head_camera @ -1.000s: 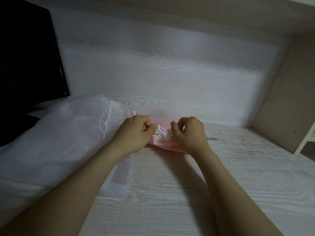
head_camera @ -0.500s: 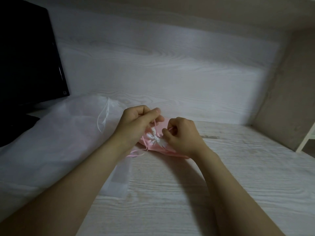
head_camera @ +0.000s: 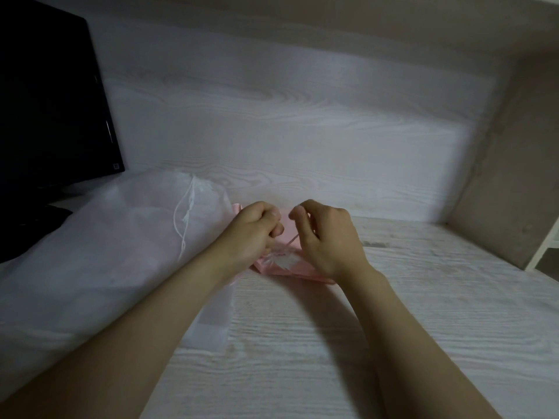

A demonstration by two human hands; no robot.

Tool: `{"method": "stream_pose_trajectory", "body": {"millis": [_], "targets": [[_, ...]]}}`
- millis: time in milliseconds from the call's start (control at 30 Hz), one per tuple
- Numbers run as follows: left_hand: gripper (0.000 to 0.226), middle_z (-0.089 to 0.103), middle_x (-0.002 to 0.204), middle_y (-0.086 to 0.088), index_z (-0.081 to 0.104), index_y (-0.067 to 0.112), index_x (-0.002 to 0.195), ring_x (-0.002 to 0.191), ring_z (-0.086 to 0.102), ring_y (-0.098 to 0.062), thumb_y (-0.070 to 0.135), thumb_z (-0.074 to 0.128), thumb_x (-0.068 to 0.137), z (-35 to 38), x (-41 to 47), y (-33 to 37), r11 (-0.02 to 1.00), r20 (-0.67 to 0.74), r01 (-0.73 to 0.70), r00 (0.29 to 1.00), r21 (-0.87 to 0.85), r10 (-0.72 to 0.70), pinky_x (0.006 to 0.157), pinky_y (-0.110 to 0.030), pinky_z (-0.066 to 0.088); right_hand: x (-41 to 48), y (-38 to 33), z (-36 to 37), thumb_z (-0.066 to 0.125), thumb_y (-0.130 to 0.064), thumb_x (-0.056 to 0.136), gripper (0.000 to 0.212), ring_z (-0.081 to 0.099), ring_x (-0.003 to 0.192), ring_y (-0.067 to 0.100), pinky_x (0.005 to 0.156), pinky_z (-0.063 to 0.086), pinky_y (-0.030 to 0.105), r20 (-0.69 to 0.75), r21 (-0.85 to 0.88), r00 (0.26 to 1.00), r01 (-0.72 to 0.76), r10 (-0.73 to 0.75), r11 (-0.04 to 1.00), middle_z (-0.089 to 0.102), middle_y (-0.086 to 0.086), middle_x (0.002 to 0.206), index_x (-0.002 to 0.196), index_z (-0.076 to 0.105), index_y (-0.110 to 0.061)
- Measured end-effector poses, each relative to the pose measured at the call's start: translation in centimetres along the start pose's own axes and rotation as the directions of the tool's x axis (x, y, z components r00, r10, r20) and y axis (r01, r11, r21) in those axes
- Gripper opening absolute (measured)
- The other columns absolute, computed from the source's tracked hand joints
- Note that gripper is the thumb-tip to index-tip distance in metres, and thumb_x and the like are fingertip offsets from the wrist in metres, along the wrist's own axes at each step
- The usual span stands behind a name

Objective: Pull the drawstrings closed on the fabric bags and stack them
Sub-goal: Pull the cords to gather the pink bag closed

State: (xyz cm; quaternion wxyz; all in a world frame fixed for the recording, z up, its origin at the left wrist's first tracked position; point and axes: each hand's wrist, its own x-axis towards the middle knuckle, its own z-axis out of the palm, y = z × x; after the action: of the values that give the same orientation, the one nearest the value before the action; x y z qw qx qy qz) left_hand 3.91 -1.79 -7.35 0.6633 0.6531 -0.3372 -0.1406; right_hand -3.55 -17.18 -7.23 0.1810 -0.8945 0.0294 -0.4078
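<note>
Your left hand (head_camera: 257, 232) and your right hand (head_camera: 331, 238) are both over the pink bag (head_camera: 290, 266). The bag lies on the desk (head_camera: 408, 328) at the centre, near the back panel (head_camera: 272, 116). The mouth of the pink bag is gathered into pleats with a white pattern and sits between your two hands. A thin pink drawstring (head_camera: 292, 239) runs taut from the gathered mouth up and to the right into your right hand. The fingers of the right hand are curled, with the thumb raised on the far side, and they grip the drawstring. The exact contact point is hidden behind the fingers. The fingers of your left hand are curled tight, with the thumb pressed against them. The heel of this hand touches the left edge of the bag's mouth. You cannot tell from this view whether the left hand holds a cord. The two hands are near each other but apart. To the left, the white mesh bag (head_camera: 99, 261) lies on the desk, touches the left side of the pink bag and passes under your left forearm. Its white cord (head_camera: 184, 220) hangs in a loop at its far right edge. A black monitor (head_camera: 45, 101) stands at the far left. A brown side panel (head_camera: 502, 164) closes the desk on the right.
</note>
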Motion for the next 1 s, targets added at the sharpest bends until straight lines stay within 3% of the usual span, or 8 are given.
{"method": "stream_pose_trajectory", "body": {"millis": [67, 167, 267, 367, 500, 700, 833, 1000], "targets": [[0.021, 0.052, 0.080, -0.003, 0.059, 0.009, 0.105, 0.052, 0.040, -0.004, 0.018, 0.042, 0.114, 0.1, 0.1, -0.4, 0.999, 0.009, -0.011, 1.000, 0.043, 0.010, 0.047, -0.018, 0.034, 0.1, -0.3, 0.0, 0.049, -0.036, 0.099, 0.024, 0.051, 0.058, 0.007, 0.059, 0.048, 0.036, 0.024, 0.035, 0.999, 0.040, -0.041, 0.999, 0.055, -0.016, 0.061, 0.100, 0.072, -0.029], [0.019, 0.053, 0.076, -0.001, 0.061, 0.011, 0.115, 0.059, 0.038, -0.011, 0.017, 0.043, 0.114, 0.0, 0.2, -0.8, 0.990, 0.031, -0.055, 0.998, 0.133, 0.051, 0.052, -0.027, 0.030, 0.1, -0.5, 0.0, 0.056, -0.025, 0.093, 0.022, 0.050, 0.059, 0.003, 0.062, 0.048, 0.033, 0.030, 0.041, 0.997, 0.073, -0.074, 0.997, 0.055, -0.020, 0.063, 0.106, 0.073, -0.030], [0.013, 0.054, 0.071, 0.001, 0.059, 0.016, 0.109, 0.055, 0.039, -0.008, 0.020, 0.047, 0.113, -0.2, 0.1, -0.8, 0.978, 0.031, -0.097, 0.995, 0.186, 0.093, 0.051, -0.026, 0.031, 0.0, -0.5, -0.2, 0.063, -0.023, 0.092, 0.015, 0.051, 0.057, 0.002, 0.059, 0.040, 0.027, -0.007, 0.047, 0.997, 0.083, -0.083, 0.995, 0.047, -0.020, 0.057, 0.100, 0.075, -0.027], [0.012, 0.059, 0.074, -0.004, 0.057, 0.011, 0.108, 0.049, 0.045, 0.000, 0.019, 0.049, 0.112, -0.2, -0.2, -0.6, 0.974, 0.017, -0.110, 0.994, 0.198, 0.109, 0.049, -0.015, 0.038, 0.0, -0.5, -0.2, 0.069, -0.028, 0.089, 0.005, 0.054, 0.059, 0.006, 0.057, 0.039, 0.024, -0.035, 0.057, 0.997, 0.070, -0.068, 0.996, 0.048, -0.018, 0.056, 0.086, 0.072, -0.025], [0.012, 0.068, 0.074, -0.007, 0.061, 0.004, 0.105, 0.049, 0.055, 0.001, 0.013, 0.054, 0.110, 0.0, -0.5, -0.1, 0.983, -0.017, -0.119, 0.992, 0.137, 0.122, 0.050, -0.012, 0.044, -0.2, -0.7, -0.2, 0.061, -0.039, 0.086, 0.015, 0.055, 0.057, 0.012, 0.053, 0.047, 0.036, -0.062, 0.020, 0.998, 0.016, -0.015, 1.000, 0.052, -0.010, 0.055, 0.079, 0.059, -0.026], [0.018, 0.068, 0.061, 0.000, 0.077, 0.000, 0.105, 0.054, 0.056, -0.009, 0.005, 0.059, 0.106, -0.2, -0.6, 0.0, 0.995, 0.058, -0.022, 0.998, 0.097, 0.016, 0.056, -0.030, 0.046, -0.4, -0.4, 0.0, 0.061, -0.037, 0.088, 0.014, 0.056, 0.065, 0.019, 0.054, 0.036, 0.031, -0.051, -0.177, 0.999, -0.021, 0.012, 0.984, 0.054, -0.012, 0.065, 0.084, 0.052, -0.026], [0.018, 0.072, 0.074, -0.017, 0.078, -0.001, 0.095, 0.062, 0.058, -0.021, 0.004, 0.062, 0.103, -0.2, -0.7, 0.0, 0.997, 0.048, 0.036, 0.998, 0.064, -0.039, 0.050, -0.028, 0.038, -0.4, -0.5, -0.1, 0.056, -0.036, 0.089, 0.011, 0.055, 0.067, 0.020, 0.054, 0.035, 0.031, -0.027, -0.209, 0.999, 0.029, -0.035, 0.977, 0.057, -0.009, 0.074, 0.088, 0.051, -0.026], [0.016, 0.072, 0.072, -0.013, 0.075, -0.002, 0.092, 0.061, 0.061, -0.017, 0.001, 0.061, 0.099, 0.0, -0.7, 0.3, 0.994, 0.040, 0.057, 0.997, 0.097, -0.061, 0.047, -0.025, 0.043, -0.3, -0.7, -0.2, 0.053, -0.038, 0.085, 0.014, 0.054, 0.065, 0.021, 0.054, 0.036, 0.030, -0.028, -0.175, 0.995, -0.098, 0.094, 0.980, 0.054, -0.006, 0.064, 0.081, 0.052, -0.024]]}}
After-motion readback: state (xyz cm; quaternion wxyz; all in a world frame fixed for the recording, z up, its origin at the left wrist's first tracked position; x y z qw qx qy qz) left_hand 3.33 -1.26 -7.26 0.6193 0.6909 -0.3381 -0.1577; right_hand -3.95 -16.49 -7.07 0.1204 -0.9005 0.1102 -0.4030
